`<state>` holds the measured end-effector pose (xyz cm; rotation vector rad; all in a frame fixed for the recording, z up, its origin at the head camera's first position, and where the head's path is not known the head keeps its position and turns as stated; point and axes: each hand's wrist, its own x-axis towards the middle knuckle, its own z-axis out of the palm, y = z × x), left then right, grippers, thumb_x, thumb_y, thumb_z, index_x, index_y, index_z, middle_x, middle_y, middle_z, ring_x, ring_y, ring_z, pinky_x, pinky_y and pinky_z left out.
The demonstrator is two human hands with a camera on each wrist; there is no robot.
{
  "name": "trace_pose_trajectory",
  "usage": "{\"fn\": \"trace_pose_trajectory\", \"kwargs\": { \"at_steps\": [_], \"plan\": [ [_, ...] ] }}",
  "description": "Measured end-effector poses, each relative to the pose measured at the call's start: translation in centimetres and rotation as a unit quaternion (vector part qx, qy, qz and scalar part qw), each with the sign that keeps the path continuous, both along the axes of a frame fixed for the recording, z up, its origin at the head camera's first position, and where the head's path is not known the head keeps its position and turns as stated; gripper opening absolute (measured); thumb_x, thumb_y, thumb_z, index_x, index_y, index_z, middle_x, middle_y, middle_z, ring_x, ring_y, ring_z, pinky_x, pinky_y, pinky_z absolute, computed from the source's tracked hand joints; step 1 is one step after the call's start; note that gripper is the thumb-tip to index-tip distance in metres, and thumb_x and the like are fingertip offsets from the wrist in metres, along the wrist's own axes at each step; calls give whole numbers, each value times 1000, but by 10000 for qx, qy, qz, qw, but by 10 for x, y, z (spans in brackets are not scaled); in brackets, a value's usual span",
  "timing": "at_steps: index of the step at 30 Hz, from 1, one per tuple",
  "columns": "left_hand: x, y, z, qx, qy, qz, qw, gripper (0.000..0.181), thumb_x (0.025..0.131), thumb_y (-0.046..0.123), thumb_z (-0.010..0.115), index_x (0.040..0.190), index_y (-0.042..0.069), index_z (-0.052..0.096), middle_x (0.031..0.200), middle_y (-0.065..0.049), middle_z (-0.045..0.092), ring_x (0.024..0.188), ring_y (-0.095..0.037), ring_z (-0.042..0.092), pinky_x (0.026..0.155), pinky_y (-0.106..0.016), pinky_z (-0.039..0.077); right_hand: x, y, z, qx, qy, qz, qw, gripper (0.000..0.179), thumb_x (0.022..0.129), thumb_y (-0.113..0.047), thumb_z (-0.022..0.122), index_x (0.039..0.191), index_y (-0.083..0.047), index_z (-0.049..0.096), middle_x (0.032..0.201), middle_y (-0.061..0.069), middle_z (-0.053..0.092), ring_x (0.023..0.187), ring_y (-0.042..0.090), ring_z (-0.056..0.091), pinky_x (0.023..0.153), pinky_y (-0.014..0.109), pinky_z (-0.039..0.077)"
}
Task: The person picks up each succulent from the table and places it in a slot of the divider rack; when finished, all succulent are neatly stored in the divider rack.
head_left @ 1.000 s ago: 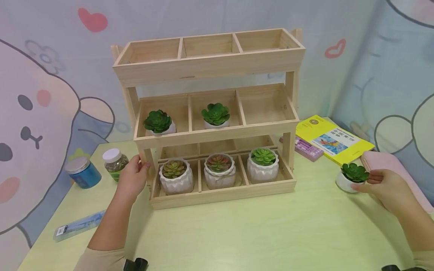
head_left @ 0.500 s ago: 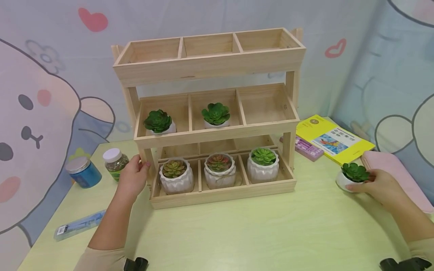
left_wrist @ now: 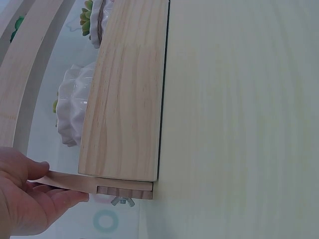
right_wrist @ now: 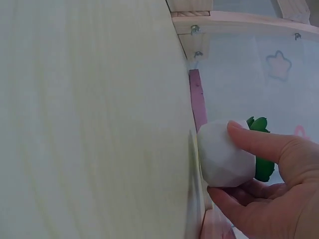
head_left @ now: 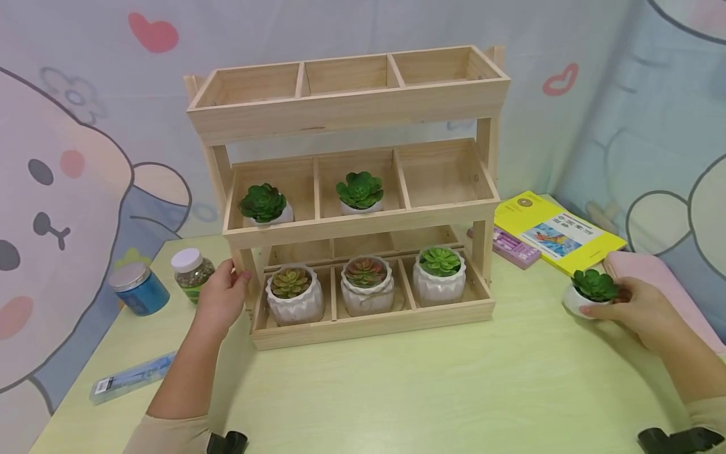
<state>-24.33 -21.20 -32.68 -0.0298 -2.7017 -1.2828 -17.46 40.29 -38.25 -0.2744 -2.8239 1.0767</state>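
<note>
A three-tier wooden plant stand [head_left: 371,331] stands on the table. My left hand [head_left: 221,299] grips its left upright, thumb in front; in the left wrist view the upright [left_wrist: 70,181] lies between thumb and fingers. At the far right my right hand [head_left: 652,313] holds a small potted succulent [head_left: 594,285] with dark green leaves. Seen from the right wrist, thumb and fingers pinch its white pot [right_wrist: 224,155], close over the table. Two similar succulents [head_left: 263,203] occupy the middle tier's left and centre compartments. Three larger ribbed white pots [head_left: 439,285] fill the bottom tier.
Right of the stand lie a yellow book [head_left: 590,249], a purple box [head_left: 515,250] and a pink case [head_left: 672,296]. On the left are a blue jar [head_left: 144,295], a white-lidded jar [head_left: 191,275] and a flat clear pack [head_left: 133,378]. A printed curtain [head_left: 351,25] hangs behind.
My right hand has moved slightly forward and left around the small pot, which now tilts a little more. The left hand keeps its grip on the stand's upright.
</note>
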Motion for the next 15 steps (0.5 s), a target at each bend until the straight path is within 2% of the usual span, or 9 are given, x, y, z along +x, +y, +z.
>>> {"fn": "trace_pose_trajectory", "kwargs": {
  "at_steps": [3,5,6,8,10,11,13,15],
  "plan": [
    [0,0,0,46,-23,-24,10000,43,101,15,40,138,-6,33,134,-33,41,119,-46,45,95,-54,41,2,-2,4,-562,304,158,9978,65,75,-25,81,113,14,46,92,1,61,77,4,50,63,14,44],
    [0,0,0,66,-43,-35,10000,43,102,15,40,138,-7,33,135,-33,41,119,-46,44,95,-54,41,3,-6,9,-1174,643,368,9903,50,76,-13,80,108,10,49,93,-9,61,76,-2,53,63,12,47],
    [-1,0,0,61,-48,-38,10000,43,102,15,40,138,-7,33,134,-33,41,119,-46,44,95,-54,41,4,-9,12,-1552,780,503,9835,45,76,-7,78,105,10,50,95,-13,60,78,-2,54,65,13,49],
    [-1,0,-1,49,-68,-38,10000,43,102,16,39,138,-7,32,134,-33,41,119,-46,44,95,-54,41,4,-16,19,-2035,1103,766,9698,36,73,5,77,94,10,50,98,-13,61,81,0,58,65,16,52],
    [-1,-1,0,17,-64,-32,10000,43,102,16,39,137,-7,33,134,-33,42,119,-46,44,95,-54,41,6,-23,27,-2258,1239,917,9619,34,70,10,77,91,9,51,103,-7,62,82,5,61,65,20,54],
    [-1,-1,0,9,-60,-33,10000,43,102,16,39,137,-7,33,133,-33,42,119,-46,45,95,-54,41,6,-27,32,-2239,1265,971,9615,35,69,10,78,92,11,51,104,-4,62,83,7,62,66,21,54],
    [-1,-1,0,12,-63,-35,10000,43,102,16,39,137,-7,32,133,-33,42,120,-46,44,95,-54,41,9,-35,41,-2071,1108,1010,9668,37,70,6,78,99,9,55,101,-2,65,84,8,63,68,21,54],
    [-1,-1,0,21,-61,-35,10000,43,102,15,39,138,-7,32,134,-33,41,120,-46,44,96,-54,41,11,-42,50,-1914,759,1047,9730,46,75,-2,77,114,6,53,102,-5,66,89,5,62,73,17,51]
  ]
}}
